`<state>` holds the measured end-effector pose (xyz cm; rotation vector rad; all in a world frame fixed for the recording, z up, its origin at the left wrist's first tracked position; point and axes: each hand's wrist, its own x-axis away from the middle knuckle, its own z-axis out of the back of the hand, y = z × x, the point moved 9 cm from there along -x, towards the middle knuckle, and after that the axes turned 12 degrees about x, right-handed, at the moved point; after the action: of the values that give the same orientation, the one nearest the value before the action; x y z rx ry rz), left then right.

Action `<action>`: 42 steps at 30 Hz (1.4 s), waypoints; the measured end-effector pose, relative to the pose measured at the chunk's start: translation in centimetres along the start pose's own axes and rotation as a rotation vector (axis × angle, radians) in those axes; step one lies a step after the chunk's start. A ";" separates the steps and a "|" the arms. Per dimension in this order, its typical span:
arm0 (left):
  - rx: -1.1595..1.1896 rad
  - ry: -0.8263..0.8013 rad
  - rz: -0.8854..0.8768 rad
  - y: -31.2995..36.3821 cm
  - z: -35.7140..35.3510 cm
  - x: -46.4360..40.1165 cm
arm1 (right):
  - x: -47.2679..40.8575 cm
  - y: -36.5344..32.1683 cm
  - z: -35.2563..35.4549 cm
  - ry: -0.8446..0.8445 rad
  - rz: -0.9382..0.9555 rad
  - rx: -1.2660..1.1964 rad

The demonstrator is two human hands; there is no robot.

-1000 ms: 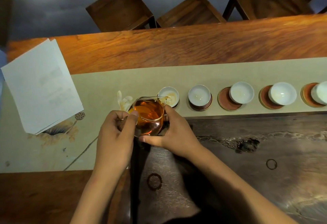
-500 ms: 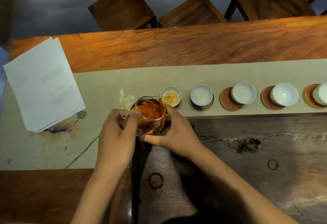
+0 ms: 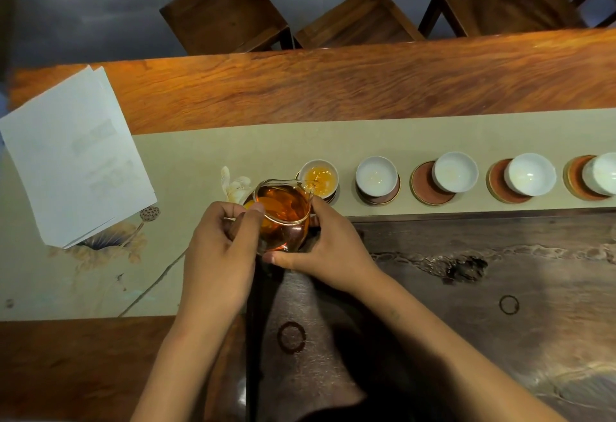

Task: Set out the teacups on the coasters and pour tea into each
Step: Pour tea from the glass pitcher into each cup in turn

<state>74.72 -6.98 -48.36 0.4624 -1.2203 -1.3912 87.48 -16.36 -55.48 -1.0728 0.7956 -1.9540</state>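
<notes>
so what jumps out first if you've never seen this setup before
The glass pitcher of amber tea, held in both hands, left hand and right hand, tipped over the leftmost teacup, which already holds tea. To its right, a row of white teacups on round coasters runs along the beige runner, empty.

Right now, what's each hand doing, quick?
Left hand: pinching the handle side of the glass tea pitcher.
Right hand: curled round the pitcher's other side, steadying it.
</notes>
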 end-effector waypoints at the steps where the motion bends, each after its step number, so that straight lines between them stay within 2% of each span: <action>1: 0.000 0.000 0.001 0.0 0.0 0.1 | 0.0 0.0 0.0 0.001 -0.003 0.005; 42: -0.045 -0.008 -0.030 -0.2 0.2 0.0 | 0.1 -0.1 -0.1 0.000 -0.015 0.046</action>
<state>74.48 -6.93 -48.47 0.4454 -1.1909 -1.4441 87.33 -16.36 -55.36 -1.0543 0.7413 -1.9757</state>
